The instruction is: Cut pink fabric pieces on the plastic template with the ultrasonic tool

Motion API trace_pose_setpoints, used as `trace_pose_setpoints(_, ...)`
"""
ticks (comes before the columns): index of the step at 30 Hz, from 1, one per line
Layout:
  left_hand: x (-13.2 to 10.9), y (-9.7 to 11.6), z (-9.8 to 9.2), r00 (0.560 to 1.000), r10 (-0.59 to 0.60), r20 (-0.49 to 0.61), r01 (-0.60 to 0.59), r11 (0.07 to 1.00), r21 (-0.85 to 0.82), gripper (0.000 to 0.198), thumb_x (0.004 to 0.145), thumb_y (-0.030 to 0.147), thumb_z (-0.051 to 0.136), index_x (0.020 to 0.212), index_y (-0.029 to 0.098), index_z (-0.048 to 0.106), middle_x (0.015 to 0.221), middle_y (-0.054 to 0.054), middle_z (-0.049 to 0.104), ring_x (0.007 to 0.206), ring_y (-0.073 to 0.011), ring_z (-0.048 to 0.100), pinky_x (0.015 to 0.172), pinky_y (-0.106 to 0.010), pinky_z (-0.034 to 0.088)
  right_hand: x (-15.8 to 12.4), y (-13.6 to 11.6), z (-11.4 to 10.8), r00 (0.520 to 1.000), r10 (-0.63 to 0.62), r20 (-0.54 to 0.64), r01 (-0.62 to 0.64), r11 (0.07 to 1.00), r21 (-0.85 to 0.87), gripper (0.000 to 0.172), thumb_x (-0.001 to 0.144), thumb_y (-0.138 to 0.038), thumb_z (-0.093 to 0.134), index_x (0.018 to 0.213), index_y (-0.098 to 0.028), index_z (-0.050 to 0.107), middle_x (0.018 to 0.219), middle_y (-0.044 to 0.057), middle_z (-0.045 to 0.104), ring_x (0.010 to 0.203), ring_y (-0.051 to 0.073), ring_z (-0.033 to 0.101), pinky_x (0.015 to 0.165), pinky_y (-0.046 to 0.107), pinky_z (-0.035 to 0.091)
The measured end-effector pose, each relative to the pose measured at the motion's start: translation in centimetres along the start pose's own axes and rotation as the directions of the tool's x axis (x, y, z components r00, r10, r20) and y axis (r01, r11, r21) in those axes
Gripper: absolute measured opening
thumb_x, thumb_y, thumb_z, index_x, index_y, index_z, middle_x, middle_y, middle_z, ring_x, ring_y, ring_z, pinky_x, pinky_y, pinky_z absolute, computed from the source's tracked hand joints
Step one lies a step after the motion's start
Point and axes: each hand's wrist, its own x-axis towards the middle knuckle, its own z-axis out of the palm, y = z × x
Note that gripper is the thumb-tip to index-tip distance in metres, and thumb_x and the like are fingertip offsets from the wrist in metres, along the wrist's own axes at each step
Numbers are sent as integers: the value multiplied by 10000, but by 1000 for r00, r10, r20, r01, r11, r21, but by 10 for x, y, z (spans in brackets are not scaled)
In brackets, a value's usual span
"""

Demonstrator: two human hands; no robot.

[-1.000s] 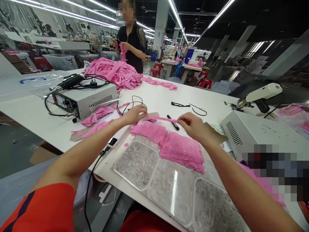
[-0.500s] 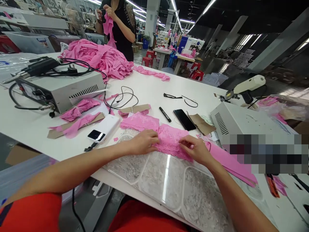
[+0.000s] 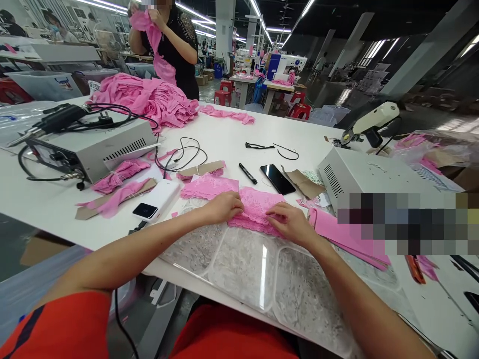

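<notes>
Pink lace fabric [image 3: 259, 203] lies on the table in front of me, its scalloped edge toward me. At the left of this piece, my left hand [image 3: 226, 205] has its fingers pinched together on the near edge. My right hand [image 3: 290, 220] grips the same edge farther right, thumb against fingertips. Between the hands the edge looks slightly raised, with another scalloped layer below it. A second pink lace piece [image 3: 209, 186] lies flat just beyond my left hand. Under the lace is a clear-covered, grey-patterned mat [image 3: 243, 269].
A white power bank [image 3: 157, 199], a black marker [image 3: 247, 173] and a phone [image 3: 277, 179] lie around the lace. Folded pink fabric [image 3: 348, 239] is at right. Grey machine boxes [image 3: 93, 154] stand on both sides. Beyond a pink fabric heap [image 3: 142, 99], a co-worker [image 3: 183, 50] holds pink cloth.
Both hands stay at the lace; the left fingers have drawn together and the near edge has lifted a little. The co-worker's cloth is held higher. My view has shifted slightly.
</notes>
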Motion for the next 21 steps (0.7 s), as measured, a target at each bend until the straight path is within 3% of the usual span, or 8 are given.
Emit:
trace_pose_setpoints(6, -2, 1, 1, 1000, 11, -8, -11, 1000, -8, 174, 883, 133, 555, 820, 147, 716, 866, -53, 671, 815, -160, 613, 752, -247, 456, 16, -31, 25, 997, -10, 76, 20, 991, -130, 176, 817, -272, 666, 977, -204, 695, 938, 58, 689, 853, 176, 623, 739, 292, 473)
trace_pose_setpoints(10, -9, 9, -4, 999, 36, -3, -36, 999, -5, 182, 889, 118, 544, 807, 135, 705, 860, -57, 663, 798, -159, 606, 734, -250, 446, 17, -42, 33, 994, -10, 107, 28, 984, -174, 83, 837, -181, 611, 828, -190, 694, 813, 44, 665, 760, 155, 588, 643, 261, 409)
trace_pose_setpoints(13, -25, 23, -7, 996, 87, 34, -86, 996, -29, 193, 890, 103, 545, 775, 146, 694, 827, -40, 653, 774, -144, 593, 731, -243, 428, -3, -50, 34, 986, -40, 159, 67, 984, -166, 115, 856, -161, 582, 810, -192, 683, 782, 30, 657, 723, 136, 582, 636, 250, 403)
trace_pose_setpoints(17, -61, 37, -5, 971, 195, 138, -191, 981, -41, 218, 910, 137, 549, 727, 156, 665, 740, -32, 616, 716, -150, 556, 698, -267, 400, -44, -59, 40, 955, -169, 245, 207, 968, -141, 135, 861, -131, 556, 824, -195, 669, 782, 29, 663, 704, 139, 606, 614, 246, 428)
trace_pose_setpoints(21, -91, 37, -7, 952, 243, 187, -231, 969, -81, 293, 972, 170, 447, 755, 153, 644, 787, -65, 615, 741, -164, 550, 712, -279, 413, -73, -55, 33, 966, -211, 152, 227, 969, -96, 142, 876, -145, 532, 945, -190, 648, 879, 55, 673, 779, 159, 634, 668, 263, 497)
